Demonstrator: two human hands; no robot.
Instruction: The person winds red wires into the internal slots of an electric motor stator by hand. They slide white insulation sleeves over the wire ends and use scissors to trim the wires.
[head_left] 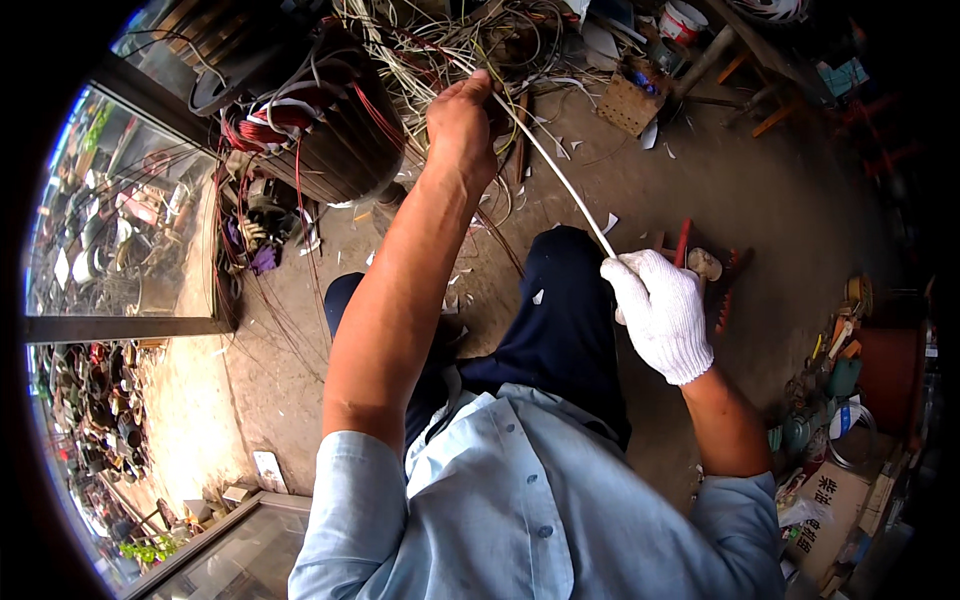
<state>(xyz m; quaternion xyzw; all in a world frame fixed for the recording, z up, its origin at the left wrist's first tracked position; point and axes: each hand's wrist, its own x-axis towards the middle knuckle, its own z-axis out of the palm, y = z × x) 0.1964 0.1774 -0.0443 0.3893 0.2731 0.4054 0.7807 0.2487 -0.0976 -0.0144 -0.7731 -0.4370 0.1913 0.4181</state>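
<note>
The person's bare left hand (463, 118) grips a white cable (560, 172), which runs straight to the gloved right hand (661, 315). Tangled wires (545, 40) lie beyond; a ribbed cylindrical housing (345, 160) stands left of the bare hand.

I have one slim white cable (562, 176), smooth-looking, drawn nearly straight with a faint bow, slanting away from me toward the left, one stretch spanning from my gloved right hand (660, 310) to my bare left hand (461, 125), gripped in both
</note>
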